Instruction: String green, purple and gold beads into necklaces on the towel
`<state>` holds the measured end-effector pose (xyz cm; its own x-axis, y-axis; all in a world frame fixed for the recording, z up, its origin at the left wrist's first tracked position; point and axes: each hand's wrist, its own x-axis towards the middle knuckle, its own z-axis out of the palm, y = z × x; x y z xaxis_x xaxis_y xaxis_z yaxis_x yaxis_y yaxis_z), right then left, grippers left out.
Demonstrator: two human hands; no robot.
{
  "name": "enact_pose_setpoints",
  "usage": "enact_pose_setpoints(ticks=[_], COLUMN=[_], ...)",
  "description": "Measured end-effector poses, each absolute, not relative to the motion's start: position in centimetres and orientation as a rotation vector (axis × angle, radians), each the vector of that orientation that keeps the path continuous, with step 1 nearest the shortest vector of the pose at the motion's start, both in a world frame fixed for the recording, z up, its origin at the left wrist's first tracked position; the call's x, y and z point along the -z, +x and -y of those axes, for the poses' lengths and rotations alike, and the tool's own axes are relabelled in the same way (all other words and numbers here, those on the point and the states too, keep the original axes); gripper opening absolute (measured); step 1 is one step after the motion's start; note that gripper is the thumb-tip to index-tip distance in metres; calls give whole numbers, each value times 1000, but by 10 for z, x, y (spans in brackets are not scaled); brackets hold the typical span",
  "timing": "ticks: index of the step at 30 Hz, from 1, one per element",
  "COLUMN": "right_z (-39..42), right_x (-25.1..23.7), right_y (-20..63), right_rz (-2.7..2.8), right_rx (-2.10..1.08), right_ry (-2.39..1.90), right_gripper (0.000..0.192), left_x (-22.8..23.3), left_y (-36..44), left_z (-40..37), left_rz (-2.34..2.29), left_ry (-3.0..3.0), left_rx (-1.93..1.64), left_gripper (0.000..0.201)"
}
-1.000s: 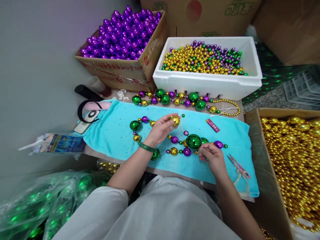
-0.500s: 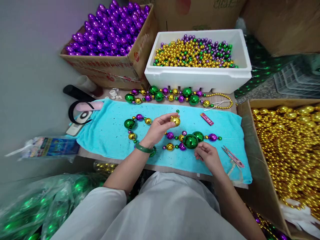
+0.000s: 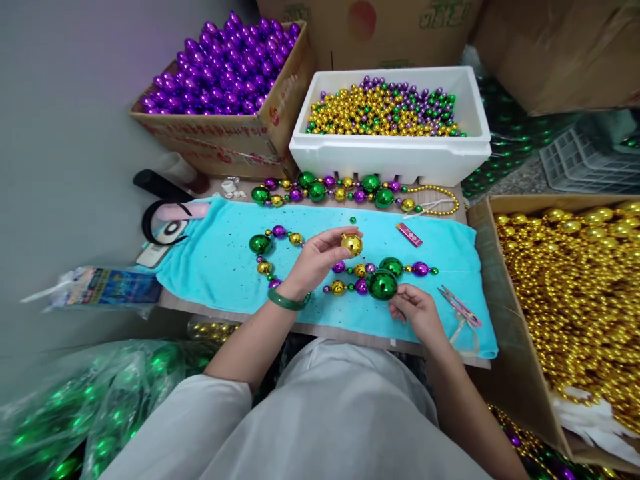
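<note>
Head view: gold bead (image 3: 351, 244) between left fingers (image 3: 334, 241).

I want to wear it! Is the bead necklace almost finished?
One finished string already lies by the white box. On the blue towel, many beads are threaded. The left hand holds a gold bead; the right hand is at a big green bead. The ends are not yet joined.
</note>
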<state>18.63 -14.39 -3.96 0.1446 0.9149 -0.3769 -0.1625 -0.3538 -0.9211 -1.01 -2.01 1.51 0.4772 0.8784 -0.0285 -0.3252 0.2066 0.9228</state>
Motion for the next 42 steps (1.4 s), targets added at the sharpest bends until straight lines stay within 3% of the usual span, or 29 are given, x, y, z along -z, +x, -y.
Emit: enact_pose_setpoints(ticks=[17,30,37,42], right_z=[147,147,141,145], right_x=[42,37,40,42], right_y=[183,196,176,182], right_rz=[644,780,685,765], right_rx=[-1452,-1359,-1391,-1508], right_ry=[-1384,-1440,-1392,-1312], right_gripper=[27,23,33,45], left_x=[-24,-26,-8,-9], left_y=[-5,-11,-3,-3], left_z=[33,29,35,34], left_rz=[-658,-555,-666,-746], left_ry=[964,930,1100,1332], left_rx=[-1013,-836,-846,-903], left_gripper=[39,40,40,24])
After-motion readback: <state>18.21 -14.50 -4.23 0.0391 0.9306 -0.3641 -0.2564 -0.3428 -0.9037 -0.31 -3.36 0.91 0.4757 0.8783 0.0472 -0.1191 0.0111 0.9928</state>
